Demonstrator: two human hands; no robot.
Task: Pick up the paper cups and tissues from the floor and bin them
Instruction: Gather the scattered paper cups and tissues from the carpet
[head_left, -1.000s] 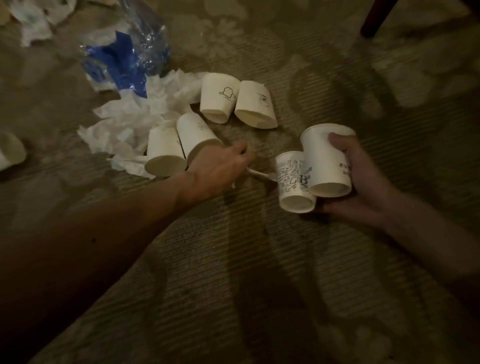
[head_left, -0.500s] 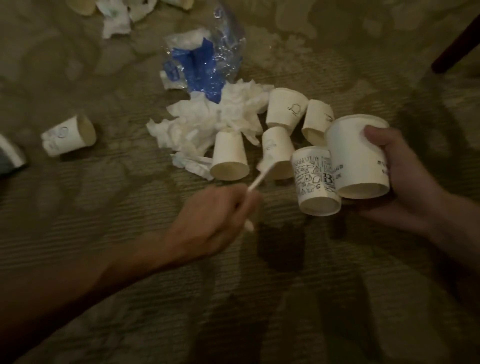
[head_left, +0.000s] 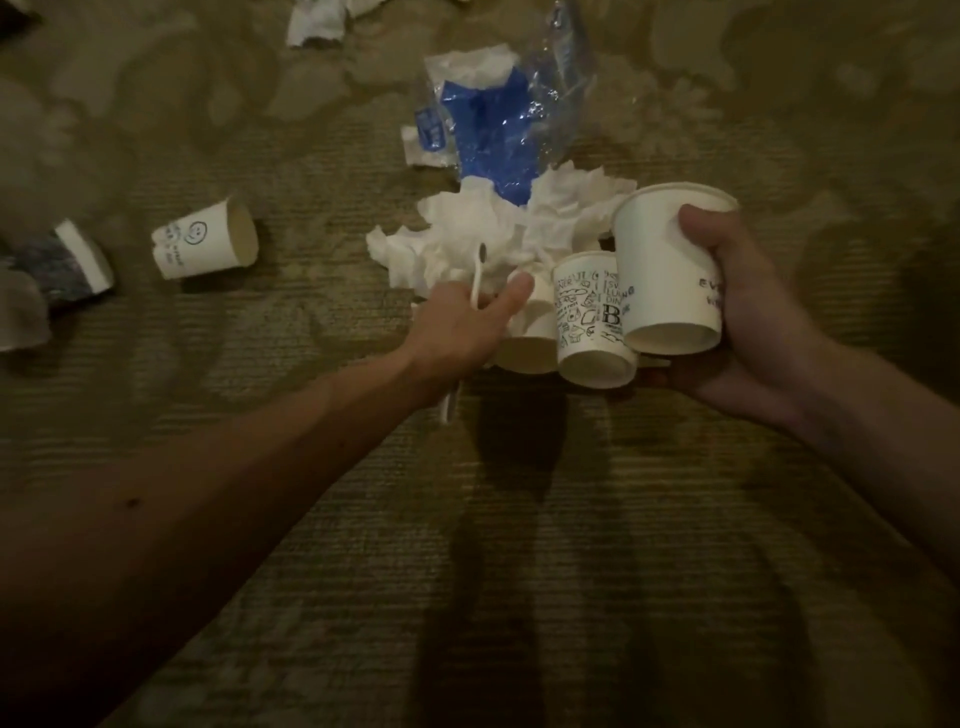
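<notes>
My right grip (head_left: 748, 322) was curled round two paper cups, a plain cup (head_left: 670, 275) and a printed cup (head_left: 589, 317), just right of the tissue pile (head_left: 467, 228). My left grip (head_left: 462, 327), arm stretched forward, pinched a white stick (head_left: 477, 275) at the pile's near edge. One fallen cup (head_left: 205, 247) lay well left of the pile.

The near carpet (head_left: 519, 571) lies open. Ahead, crumpled tissues (head_left: 467, 234) and a bag (head_left: 498, 135) crowd the floor; a lone cup (head_left: 202, 247) lies left, bare carpet around it.
</notes>
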